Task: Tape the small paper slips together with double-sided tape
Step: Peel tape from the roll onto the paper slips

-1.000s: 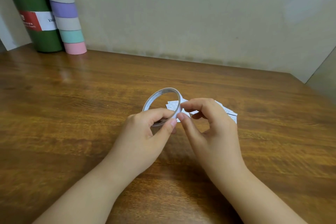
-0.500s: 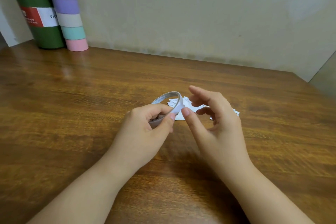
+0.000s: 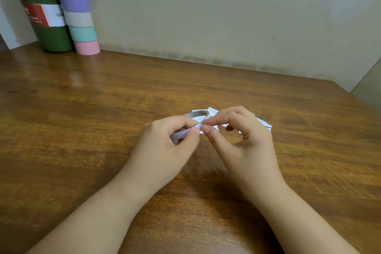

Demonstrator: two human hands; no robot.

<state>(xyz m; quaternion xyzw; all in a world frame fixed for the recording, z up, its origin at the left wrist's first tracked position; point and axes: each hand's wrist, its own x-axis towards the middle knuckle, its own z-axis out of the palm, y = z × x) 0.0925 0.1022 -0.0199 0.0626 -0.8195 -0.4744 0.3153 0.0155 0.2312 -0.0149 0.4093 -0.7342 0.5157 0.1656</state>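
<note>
Left hand (image 3: 165,142) is gripping the tape roll (image 3: 192,118) while right hand (image 3: 241,138) is pinching its end, likely needing a steady peel next.

The left hand (image 3: 165,142) holds a tape roll (image 3: 190,121); the right hand (image 3: 243,140) pinches its edge (paper slips (image 3: 261,122) behind) above the tabletop (image 3: 82,119).

Wooden table (image 3: 86,109), plain wall (image 3: 226,16) behind it. Back left corner has a green bottle (image 3: 47,33) touching a pastel striped tube (image 3: 79,16).
</note>
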